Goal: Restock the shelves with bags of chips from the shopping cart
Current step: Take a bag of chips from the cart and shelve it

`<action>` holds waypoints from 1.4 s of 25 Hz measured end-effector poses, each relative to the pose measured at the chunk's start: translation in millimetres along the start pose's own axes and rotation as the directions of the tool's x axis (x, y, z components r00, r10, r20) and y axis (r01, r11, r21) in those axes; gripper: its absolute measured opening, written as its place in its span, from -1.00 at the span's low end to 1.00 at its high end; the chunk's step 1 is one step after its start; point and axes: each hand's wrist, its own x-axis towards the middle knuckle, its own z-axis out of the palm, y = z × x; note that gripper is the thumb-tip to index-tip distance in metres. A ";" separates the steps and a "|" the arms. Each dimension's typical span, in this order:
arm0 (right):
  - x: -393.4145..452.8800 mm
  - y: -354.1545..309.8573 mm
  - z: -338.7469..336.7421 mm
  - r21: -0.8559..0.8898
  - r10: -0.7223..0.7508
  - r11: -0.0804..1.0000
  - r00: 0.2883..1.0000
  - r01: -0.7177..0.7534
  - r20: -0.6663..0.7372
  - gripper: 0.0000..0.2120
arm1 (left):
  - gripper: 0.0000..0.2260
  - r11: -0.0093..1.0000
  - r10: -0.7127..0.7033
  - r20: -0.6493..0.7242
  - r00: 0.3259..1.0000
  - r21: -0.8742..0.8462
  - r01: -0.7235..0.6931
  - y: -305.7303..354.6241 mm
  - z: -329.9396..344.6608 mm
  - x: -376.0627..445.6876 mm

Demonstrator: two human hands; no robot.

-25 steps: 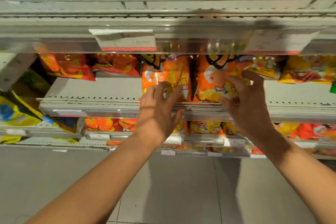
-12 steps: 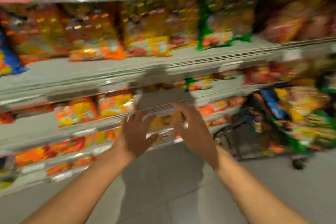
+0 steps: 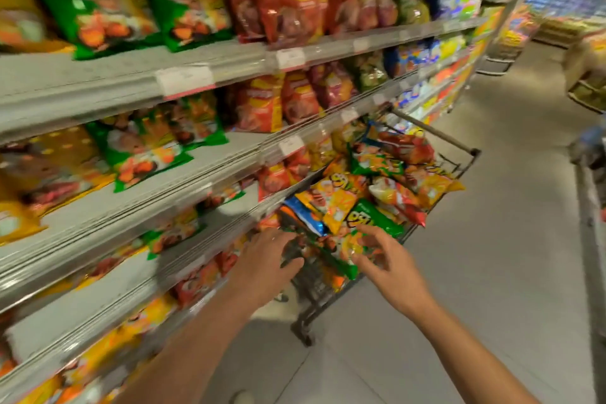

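Green and orange foil fills the head view: a heap of bags of chips (image 3: 367, 187) sits piled high in the wire shopping cart (image 3: 314, 285), which stands on the aisle floor just right of the shelves (image 3: 137, 180). Both hands reach toward the near end of the cart. The left hand (image 3: 265, 259) hovers at the near-left rim, fingers spread and loosely bent, its grip holding nothing. The right hand (image 3: 390, 259) hovers just over a green bag (image 3: 341, 259) lying at the near edge of the heap; its fingers are splayed and relaxed, its grip also empty, though whether the fingertips already touch the foil I cannot tell.

By my reading, the step in hand is fetching the next bag from the cart. The next move calls for closing both hands on that near green bag, lifting it free of the bags lying against it, and carrying it left to a gap on a shelf.

The bags look puffed and glossy, with crimped ends, overlapping at all angles; yellow, red and blue ones lie farther in. Such foil should be light but slippery, and crushes if squeezed. The shelves already hold rows of similar bags, with bare grey boards showing in front of them.
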 end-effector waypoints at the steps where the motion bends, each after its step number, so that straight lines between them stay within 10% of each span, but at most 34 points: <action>1: 8.6 13.3 -8.7 -0.008 0.035 0.999 0.999 -0.035 -0.027 -0.56 | -0.53 0.999 0.026 0.020 0.999 -0.024 -0.025 6.1 7.4 23.4; 16: 189.2 166.9 -95.1 0.185 0.495 0.865 0.852 -0.466 -0.170 -0.48 | -0.52 0.996 0.078 0.382 0.921 -0.079 -0.052 78.2 78.5 360.9; 24: 280.0 306.4 -135.8 0.421 0.687 0.698 0.707 -0.580 -0.165 -0.35 | -0.43 0.962 -0.102 0.430 0.897 -0.186 0.198 138.9 153.4 481.9; 30: 329.6 379.1 -142.7 0.694 0.800 0.409 0.598 -0.593 0.040 -0.34 | -0.28 0.521 -0.505 0.513 0.694 -0.461 0.719 200.8 210.5 567.2; 35: 346.4 402.1 -132.3 0.778 0.766 0.276 0.618 -0.564 0.177 -0.49 | -0.41 0.230 -0.535 0.638 0.554 -0.522 0.822 218.4 244.6 600.0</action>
